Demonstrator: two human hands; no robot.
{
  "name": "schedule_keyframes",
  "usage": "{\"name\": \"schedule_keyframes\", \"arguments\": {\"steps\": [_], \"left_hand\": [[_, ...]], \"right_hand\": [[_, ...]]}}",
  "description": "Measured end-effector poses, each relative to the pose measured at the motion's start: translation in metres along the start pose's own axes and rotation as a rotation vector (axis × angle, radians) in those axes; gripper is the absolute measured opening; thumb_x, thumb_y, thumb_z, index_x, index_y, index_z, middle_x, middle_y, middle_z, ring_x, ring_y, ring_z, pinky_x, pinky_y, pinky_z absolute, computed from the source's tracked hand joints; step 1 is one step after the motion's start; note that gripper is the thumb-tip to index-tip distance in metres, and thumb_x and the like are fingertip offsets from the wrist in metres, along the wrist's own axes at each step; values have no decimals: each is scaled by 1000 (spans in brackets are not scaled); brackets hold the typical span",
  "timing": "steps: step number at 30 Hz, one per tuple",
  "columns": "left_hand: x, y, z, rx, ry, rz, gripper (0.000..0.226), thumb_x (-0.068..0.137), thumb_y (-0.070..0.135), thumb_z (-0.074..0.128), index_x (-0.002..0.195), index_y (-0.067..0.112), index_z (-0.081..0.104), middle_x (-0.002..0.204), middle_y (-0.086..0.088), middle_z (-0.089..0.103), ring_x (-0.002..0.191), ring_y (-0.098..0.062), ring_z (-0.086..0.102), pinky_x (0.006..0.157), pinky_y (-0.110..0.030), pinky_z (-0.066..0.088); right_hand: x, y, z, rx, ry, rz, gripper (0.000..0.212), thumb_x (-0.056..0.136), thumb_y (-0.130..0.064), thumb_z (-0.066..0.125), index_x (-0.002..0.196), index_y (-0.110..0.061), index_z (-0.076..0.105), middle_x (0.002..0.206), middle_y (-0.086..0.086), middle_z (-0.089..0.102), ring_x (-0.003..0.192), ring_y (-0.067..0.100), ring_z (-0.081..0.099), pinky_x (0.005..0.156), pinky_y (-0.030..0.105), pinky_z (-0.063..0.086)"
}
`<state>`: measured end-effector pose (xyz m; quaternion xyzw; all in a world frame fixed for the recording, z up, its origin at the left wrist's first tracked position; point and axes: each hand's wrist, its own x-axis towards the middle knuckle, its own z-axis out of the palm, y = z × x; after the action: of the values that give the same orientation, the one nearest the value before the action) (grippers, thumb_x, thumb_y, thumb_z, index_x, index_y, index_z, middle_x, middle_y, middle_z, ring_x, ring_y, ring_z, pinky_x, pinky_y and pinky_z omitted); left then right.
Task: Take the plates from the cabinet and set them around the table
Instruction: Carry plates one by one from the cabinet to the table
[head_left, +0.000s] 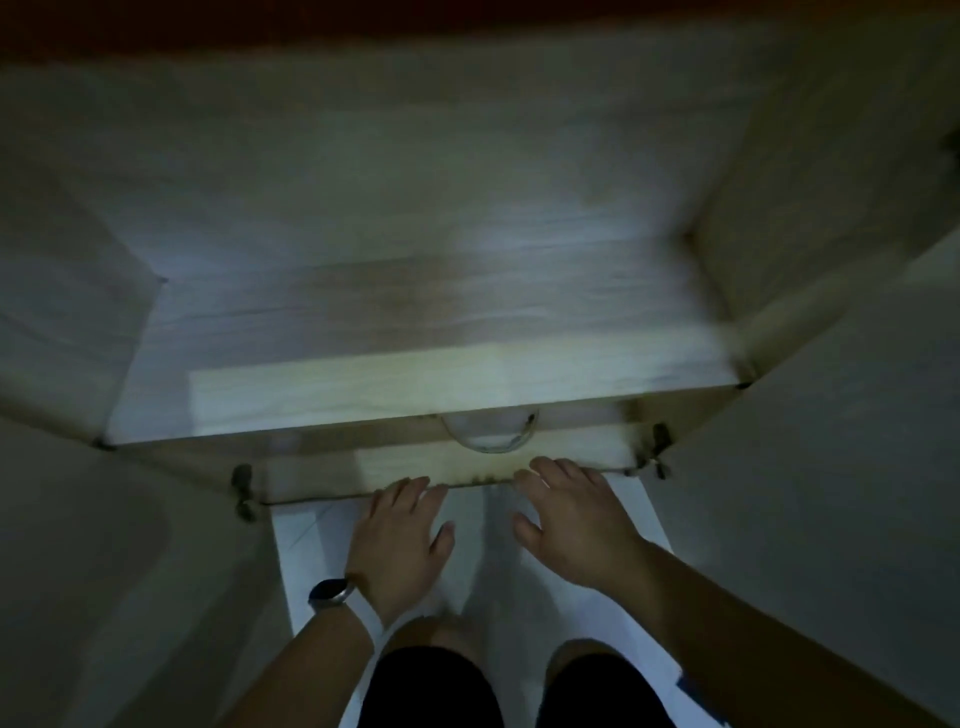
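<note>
Hands (402, 535) (569, 519) spread flat at the cabinet (415, 312) edge

A dim home interior, judging by the open pale wood-grain cabinet (415, 291) at twelve o'clock, its hinged doors (831, 467) swung wide over a white tiled floor (311, 545).

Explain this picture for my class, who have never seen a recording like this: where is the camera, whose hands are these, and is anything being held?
There is one picture, from a camera worn on a person's head, looking down. No machine is involved. It shows an open cabinet with both doors swung wide. The upper shelf looks bare; below it sits something round and clear, too blurred to name. The left hand, with a watch at the wrist, and the right hand reach toward the lower shelf, fingers spread, holding nothing.
</note>
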<state>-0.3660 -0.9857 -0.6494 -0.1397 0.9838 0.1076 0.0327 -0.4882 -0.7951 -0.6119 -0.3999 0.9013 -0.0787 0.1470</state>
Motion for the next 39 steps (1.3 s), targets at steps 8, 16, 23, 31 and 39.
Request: {"name": "schedule_keyframes", "arguments": {"steps": [8,16,23,31,39], "left_hand": [[99,-52,153,21,-26,-7,51,80,46,41,117,21,66,119,-5,67,107,-30,63,89,-44,49],[157,-77,212,-77,72,-105,39,80,45,43,104,22,64,97,-6,68,87,-33,64,70,-41,53],[200,-80,238,-348,37,-166,37,88,43,47,118,23,57,105,-1,68,95,-26,65,82,-42,53],[217,-71,252,-930,56,-493,28,87,23,63,115,19,59,96,2,69,87,-19,68,71,-34,59],[230,-77,255,-874,18,-512,28,89,10,61,116,5,57,100,-4,63,94,-24,61,59,-9,43]], "right_hand": [[85,78,152,-36,56,39,48,84,-51,44,105,-15,67,103,8,66,93,30,62,76,42,52],[143,120,217,-10,109,117,59,87,-54,41,132,-17,49,127,3,55,113,24,52,88,38,43],[194,140,232,164,204,289,65,91,-52,47,142,-12,36,127,9,54,111,27,53,85,37,47],[227,159,255,764,191,466,54,86,-51,63,130,-21,52,115,0,66,102,24,61,83,34,48],[238,155,258,813,235,449,29,87,-13,63,111,-4,50,88,3,58,79,23,56,59,26,38]]}}
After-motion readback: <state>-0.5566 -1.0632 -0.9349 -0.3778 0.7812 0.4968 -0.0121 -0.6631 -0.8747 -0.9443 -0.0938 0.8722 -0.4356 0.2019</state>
